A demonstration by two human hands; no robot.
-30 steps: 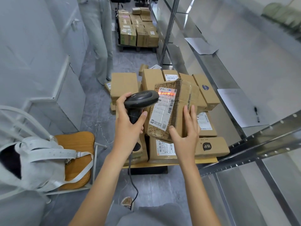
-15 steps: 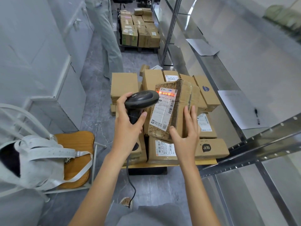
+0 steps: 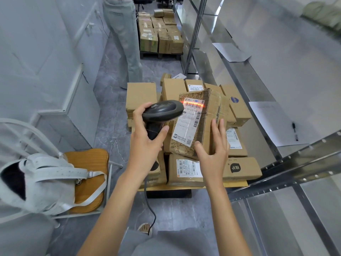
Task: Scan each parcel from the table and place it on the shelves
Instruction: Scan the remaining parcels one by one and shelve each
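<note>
- Shelving [image 3: 276,74] runs down the right side, bare metal decks with a couple of loose paper sheets [image 3: 271,122] and a pen [image 3: 294,130] on them. Looks like that's where the parcels end up, close enough to turn and drop them in.
- Table [image 3: 238,184] right in front is stacked with brown cartons [image 3: 141,95], most with labels up, which I'd guess is so they scan fast.
- Parcel [image 3: 203,122] in play is the taped brown one, propped up on edge on top of the pile and tilted so its white shipping label [image 3: 188,124] faces the scanner.
- Right hand [image 3: 212,154] grips the parcel's near right corner, thumb on the front and fingers along the side, just steadying it.
- Left hand [image 3: 145,139] is wrapped round the handle of the black corded scanner [image 3: 162,109], nose just beside the label; hands are apart.
- Red scan line [image 3: 193,102] sits across the top barcode, so the scan is mid-go, not shelved yet.
- Writing: label print reads something like "159 L02", rest too small. The carton behind shows "516 A20-00". The box at front right has a dark round logo [image 3: 235,168], with characters I can't make out.
</note>
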